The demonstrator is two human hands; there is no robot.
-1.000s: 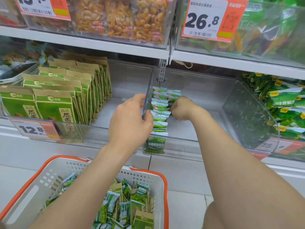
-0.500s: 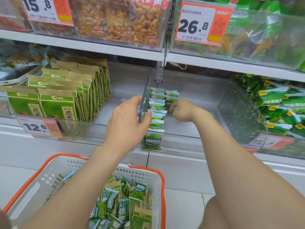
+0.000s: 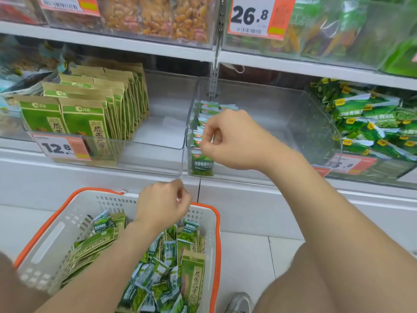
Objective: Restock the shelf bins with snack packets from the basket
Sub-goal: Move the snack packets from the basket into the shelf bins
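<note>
Two hands are in view. The left hand (image 3: 162, 205) hangs at 7 o'clock from the centre, over the far rim of the one basket (image 3: 67, 213). Its fingers are loosely curled and I see nothing in them. The right hand (image 3: 233, 141) sits almost dead centre, at the left end of the middle bin (image 3: 270, 114). Its fingers are curled, with thumb and forefinger tips against the tops of the small green packets (image 3: 204, 123). I cannot tell if it actually pinches one.

Those packets stand in one single-file row along the bin's left wall. The front one faces out; the ones behind overlap too much for a sure count. The white basket with an orange rim lies at 7 o'clock and holds a heap of loose packets (image 3: 158, 279), too jumbled to count, mixed with several larger kraft pouches (image 3: 193, 276).

Three clear bins sit side by side on this shelf. The left bin (image 3: 162, 132), at 9 o'clock, holds upright rows of kraft-and-green bags (image 3: 83, 123). The right bin (image 3: 334, 132), at 3 o'clock, holds a pile of green bags (image 3: 372, 123). Three price tags can be read: 26.8 (image 3: 250, 16) at 12 o'clock, 12.8 (image 3: 61, 146) at 9 o'clock, and a blurred 15.8 (image 3: 347, 163) at 3 o'clock. One grey shoe (image 3: 239, 301) shows at 6 o'clock.
</note>
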